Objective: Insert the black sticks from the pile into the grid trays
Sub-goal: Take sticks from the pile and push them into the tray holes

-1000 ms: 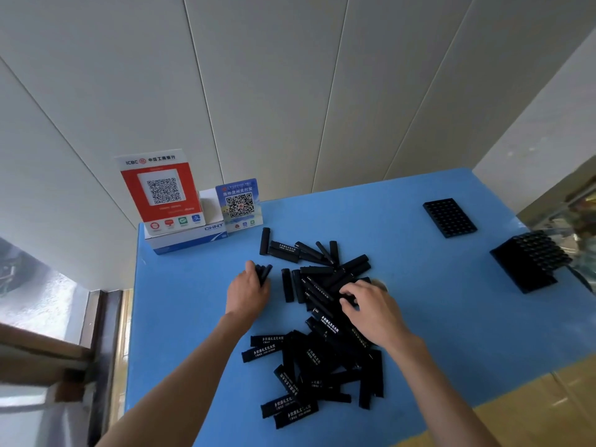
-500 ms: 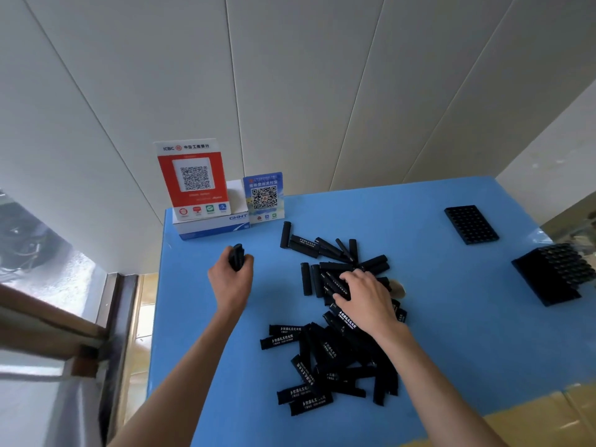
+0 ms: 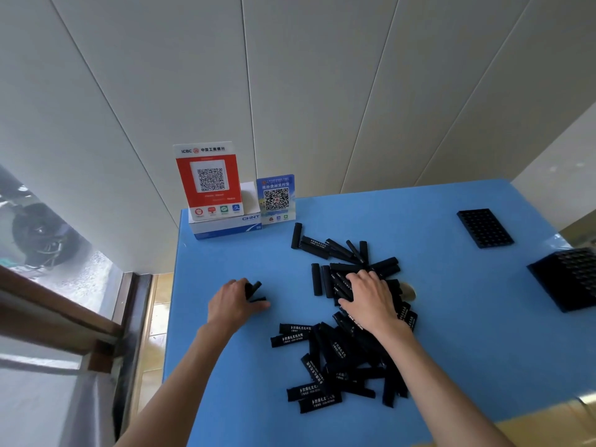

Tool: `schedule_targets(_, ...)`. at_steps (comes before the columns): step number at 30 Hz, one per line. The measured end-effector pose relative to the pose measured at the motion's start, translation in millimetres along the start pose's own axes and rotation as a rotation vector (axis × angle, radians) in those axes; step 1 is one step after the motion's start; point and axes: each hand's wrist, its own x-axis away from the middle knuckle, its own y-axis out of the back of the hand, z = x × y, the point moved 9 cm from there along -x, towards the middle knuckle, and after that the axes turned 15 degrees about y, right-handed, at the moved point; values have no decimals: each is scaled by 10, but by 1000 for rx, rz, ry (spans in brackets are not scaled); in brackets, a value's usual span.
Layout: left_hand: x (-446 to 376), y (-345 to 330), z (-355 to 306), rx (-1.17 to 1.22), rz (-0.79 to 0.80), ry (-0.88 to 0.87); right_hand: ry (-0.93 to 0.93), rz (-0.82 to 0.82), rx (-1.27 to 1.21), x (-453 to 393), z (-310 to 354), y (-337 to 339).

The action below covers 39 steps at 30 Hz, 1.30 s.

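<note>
The blue rectangular desk carries a loose pile of black printed sticks at its middle. 2 black grid trays sit far right: one flat, one cut off by the frame edge. The right hand lies on the pile, fingers curled among sticks (grip hidden). The left hand grips a few black sticks.

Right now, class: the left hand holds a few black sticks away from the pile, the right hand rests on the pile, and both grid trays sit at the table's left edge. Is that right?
Not quite. The head view shows both trays at the table's right edge, not the left. The rest stands: left hand holds sticks, right hand rests on the pile.
</note>
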Motion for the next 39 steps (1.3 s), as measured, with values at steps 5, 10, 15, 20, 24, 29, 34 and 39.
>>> schedule_targets(5, -27, -128, -104, -187, 119, -155, 2, 10, -2, -16, -24, -29)
schedule_targets(10, 33, -147, -8, -229, 173, -177, -8, 14, -46, -77, -24, -65)
schedule_targets(15, 54, -97, 107, -9, 136, -61, -53, 60, -74, -132, 2, -139)
schedule_targets(20, 203, -165, 238, 753, 344, 155, -73, 114, -45, -161, 20, -226)
schedule_targets(24, 320, -178, 309, 1087, 447, 232, -89, 110, -53, -166, 5, -260)
schedule_targets(29, 439, -172, 443, 1126, 498, 234, -112, 16, -182, -153, 2, -226)
schedule_targets(34, 509, -127, 448, 1243, 544, 219, -179, -190, -633, -89, 46, -13)
schedule_targets(39, 619, -91, 300, 1224, 583, 180, -280, -293, -1134, -7, 149, 90)
